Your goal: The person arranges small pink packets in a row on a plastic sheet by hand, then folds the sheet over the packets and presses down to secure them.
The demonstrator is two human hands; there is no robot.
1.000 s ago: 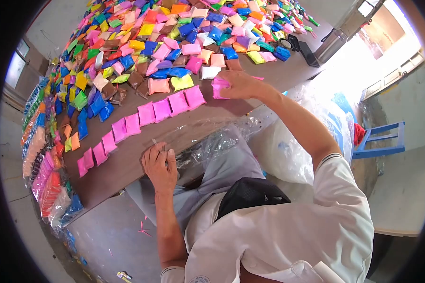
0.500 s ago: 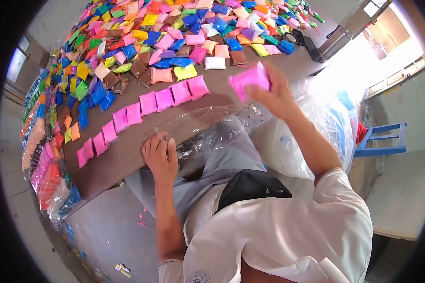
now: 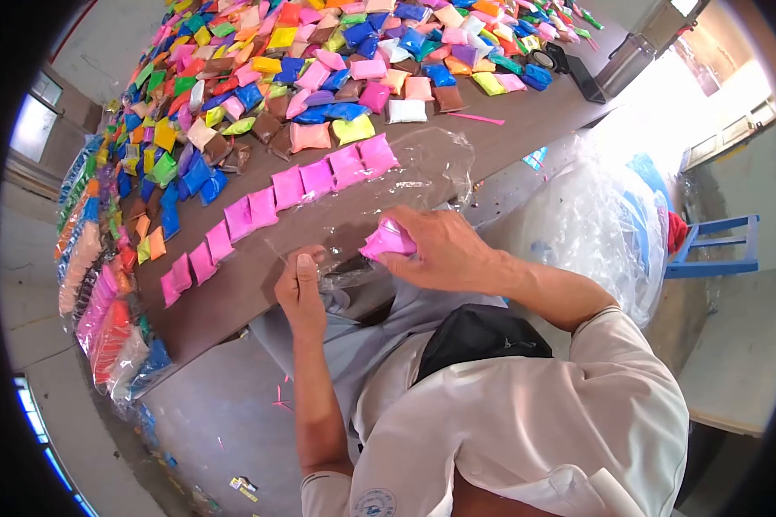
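Note:
My right hand (image 3: 448,250) grips a small pink packet (image 3: 390,239) above the near edge of the table, between thumb and fingers. To its left, my left hand (image 3: 302,289) pinches the edge of a clear plastic bag (image 3: 447,155). That bag spreads over the tabletop beneath and beyond the held packet, its film crinkled and see-through. Past my hands, a slanting row of similar pink packets (image 3: 288,186) lies side by side, some touching or overlapping.
A large heap of coloured packets (image 3: 319,77) covers the far table (image 3: 224,319). Filled clear bags (image 3: 103,319) hang at the left edge. On the right are a big translucent bag (image 3: 578,233), a blue stool (image 3: 716,246) and a metal flask (image 3: 625,67). A pink strip (image 3: 478,118) lies near the heap.
My right hand has brought the pink packet down and leftward, close to my left hand. The clear bag has spread farther across the table. The view has shifted slightly.

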